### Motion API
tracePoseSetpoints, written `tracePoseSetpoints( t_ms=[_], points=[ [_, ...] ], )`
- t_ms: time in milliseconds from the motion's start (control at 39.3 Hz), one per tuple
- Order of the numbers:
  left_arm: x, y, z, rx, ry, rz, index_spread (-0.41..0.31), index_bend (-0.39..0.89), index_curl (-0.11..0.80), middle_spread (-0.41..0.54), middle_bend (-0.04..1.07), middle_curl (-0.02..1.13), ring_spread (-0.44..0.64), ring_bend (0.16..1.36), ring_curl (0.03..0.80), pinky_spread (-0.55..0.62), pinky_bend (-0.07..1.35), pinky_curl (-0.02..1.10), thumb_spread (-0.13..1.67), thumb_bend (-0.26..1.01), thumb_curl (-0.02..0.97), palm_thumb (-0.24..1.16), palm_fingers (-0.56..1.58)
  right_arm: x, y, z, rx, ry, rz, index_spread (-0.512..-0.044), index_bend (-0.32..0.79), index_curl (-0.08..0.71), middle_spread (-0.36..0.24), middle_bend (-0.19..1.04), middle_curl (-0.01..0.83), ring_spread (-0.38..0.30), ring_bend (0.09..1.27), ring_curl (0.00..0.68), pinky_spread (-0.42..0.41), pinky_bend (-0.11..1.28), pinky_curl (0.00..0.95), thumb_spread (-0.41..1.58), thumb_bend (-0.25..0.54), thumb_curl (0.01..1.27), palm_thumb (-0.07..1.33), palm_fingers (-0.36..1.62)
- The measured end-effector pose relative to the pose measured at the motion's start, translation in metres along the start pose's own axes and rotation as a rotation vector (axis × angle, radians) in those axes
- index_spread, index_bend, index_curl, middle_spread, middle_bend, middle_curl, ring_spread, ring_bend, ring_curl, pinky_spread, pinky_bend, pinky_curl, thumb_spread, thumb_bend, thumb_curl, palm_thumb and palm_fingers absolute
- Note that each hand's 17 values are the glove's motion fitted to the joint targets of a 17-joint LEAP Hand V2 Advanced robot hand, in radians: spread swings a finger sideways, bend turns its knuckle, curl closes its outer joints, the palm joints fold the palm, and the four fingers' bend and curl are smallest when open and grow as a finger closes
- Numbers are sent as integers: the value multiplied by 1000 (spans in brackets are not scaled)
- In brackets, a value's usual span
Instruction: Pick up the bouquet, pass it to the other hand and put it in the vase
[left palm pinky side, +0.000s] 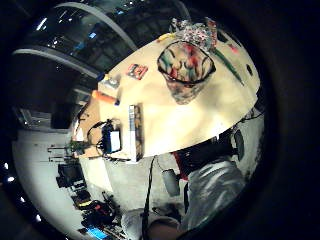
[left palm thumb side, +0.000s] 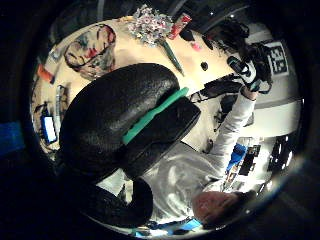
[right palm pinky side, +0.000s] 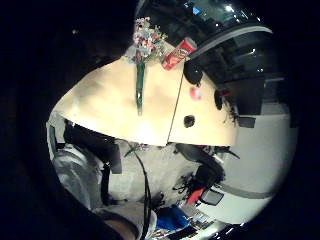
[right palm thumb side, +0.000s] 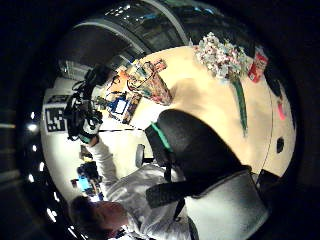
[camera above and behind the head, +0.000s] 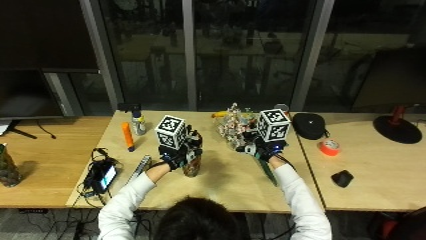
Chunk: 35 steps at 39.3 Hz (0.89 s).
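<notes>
The bouquet (camera above and behind the head: 233, 127) of small pale flowers lies on the wooden table (camera above and behind the head: 226, 192), its green wrapped stem (camera above and behind the head: 267, 172) pointing toward the person. The colourful patterned vase (camera above and behind the head: 193, 164) stands upright to its left. My left hand (camera above and behind the head: 176, 152) hovers just beside and above the vase, holding nothing. My right hand (camera above and behind the head: 261, 149) hovers over the stem, also holding nothing. The palm views look down from a height on the bouquet (right palm pinky side: 145, 35) (right palm thumb side: 220, 55) and the vase (left palm pinky side: 185, 67) (left palm thumb side: 92, 47). My left thumb (left palm thumb side: 120, 120) fills much of its thumb side view.
An orange tube (camera above and behind the head: 126, 136) and a small bottle (camera above and behind the head: 138, 122) stand at the back left. A device with cables (camera above and behind the head: 103, 175) lies near the left front edge. A black pouch (camera above and behind the head: 309, 125), an orange tape roll (camera above and behind the head: 329, 147) and a small black object (camera above and behind the head: 342, 178) sit at the right. A red can (right palm pinky side: 178, 54) lies beside the flowers.
</notes>
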<state>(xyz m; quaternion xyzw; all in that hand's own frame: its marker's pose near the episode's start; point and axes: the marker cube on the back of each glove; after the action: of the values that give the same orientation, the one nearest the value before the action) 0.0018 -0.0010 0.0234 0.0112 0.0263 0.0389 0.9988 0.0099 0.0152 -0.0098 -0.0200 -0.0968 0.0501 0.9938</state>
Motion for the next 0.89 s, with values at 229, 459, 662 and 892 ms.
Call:
tracePoseSetpoints(
  t_ms=[229,459,662,892],
  points=[
    [19,-11,20,10,-54,67,-17,192,296,267,166,156,433,529,191,491,303,220,1011,-23,180,-6,62,36,-4,9,-57,-9,222,-196,3,40,85,273,277,70,706,302,226,782,350,1100,63,210,379,448],
    [46,-13,26,-30,-54,151,-14,188,317,287,173,179,437,558,209,491,290,240,1040,-14,211,30,80,97,-57,39,-190,-122,528,-144,13,25,115,292,312,56,754,334,187,831,371,1082,54,272,493,422],
    [55,-12,28,-3,-19,194,-14,186,336,293,167,193,434,564,220,492,278,256,1050,-20,227,33,79,114,-86,113,-404,-322,675,-117,64,31,115,321,337,41,760,337,151,832,367,1079,39,311,574,474],
    [51,-6,44,-58,-29,191,-14,177,345,294,171,207,427,573,231,491,276,272,1061,-20,241,44,86,124,-90,178,-285,-260,879,-103,86,65,128,275,343,46,734,343,149,817,369,1074,22,348,658,427]
  ],
)
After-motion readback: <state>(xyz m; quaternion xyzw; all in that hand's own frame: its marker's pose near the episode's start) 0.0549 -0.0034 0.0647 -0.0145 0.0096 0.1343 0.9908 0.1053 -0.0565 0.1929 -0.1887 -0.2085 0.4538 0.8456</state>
